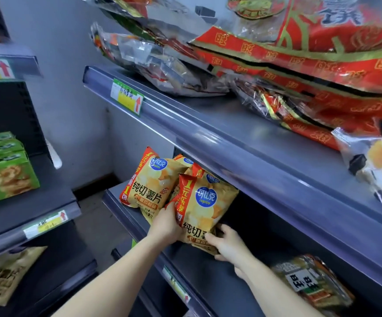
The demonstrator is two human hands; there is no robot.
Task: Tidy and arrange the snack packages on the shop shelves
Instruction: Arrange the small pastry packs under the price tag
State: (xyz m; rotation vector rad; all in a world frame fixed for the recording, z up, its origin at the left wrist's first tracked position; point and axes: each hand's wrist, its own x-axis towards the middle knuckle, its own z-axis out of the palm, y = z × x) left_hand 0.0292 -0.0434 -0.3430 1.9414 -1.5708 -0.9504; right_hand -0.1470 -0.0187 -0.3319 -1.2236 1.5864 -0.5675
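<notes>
Squarely between left hand (165,225) and right hand (229,245), "copico" chip bag (205,202).

Landmark: the upper shelf (208,115), a grey-blue metal board slanting across the right half of the view.
Front rail: a glossy clear-fronted strip along the upper shelf's near edge, carrying a green and yellow price label (127,97) with a red arrow.
Lower shelf (185,264): directly beneath the upper shelf, darker and in its shadow.
Wall (66,88): pale grey, plain, to the left of and behind the upper shelf.
Skirting: a dark band at the wall's foot, below the upper shelf's left end.
Floor (98,216): dull grey, down left of the upper shelf.
Left shelving unit (37,211): across the floor gap from the upper shelf, with a dark perforated back panel (2,106).
Light: soft, even, sheen on the rail.
</notes>
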